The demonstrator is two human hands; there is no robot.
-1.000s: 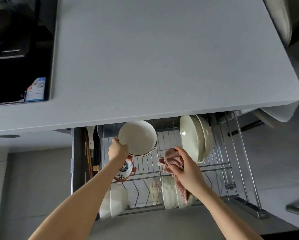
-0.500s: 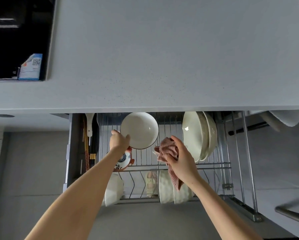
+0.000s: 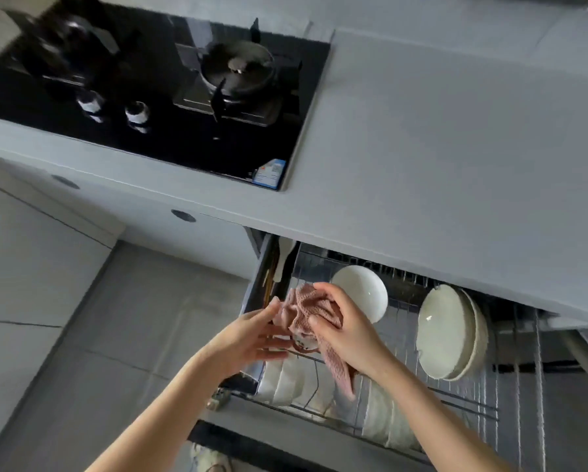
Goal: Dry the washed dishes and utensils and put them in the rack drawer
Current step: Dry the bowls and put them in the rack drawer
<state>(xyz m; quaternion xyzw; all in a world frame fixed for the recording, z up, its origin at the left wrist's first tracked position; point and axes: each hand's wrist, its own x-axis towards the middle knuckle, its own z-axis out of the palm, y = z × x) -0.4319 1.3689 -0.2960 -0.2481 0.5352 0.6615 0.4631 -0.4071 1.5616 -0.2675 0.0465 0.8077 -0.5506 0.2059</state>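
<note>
Grips the pink cloth (image 3: 306,308) bunched in the right hand (image 3: 350,335), fingers and thumb curled round it, above the open rack drawer (image 3: 490,408). Holds the left hand (image 3: 248,338) just beside it, fingers straight and relaxed — touching the cloth or not, hard to tell. Has the white bowl (image 3: 364,291) racked on edge in the drawer's upper tier, near two large plates (image 3: 442,332). Seems to be between dishes, regathering the cloth. Calls next for a fresh washed piece — and a dry fold of cloth to meet it.
</note>
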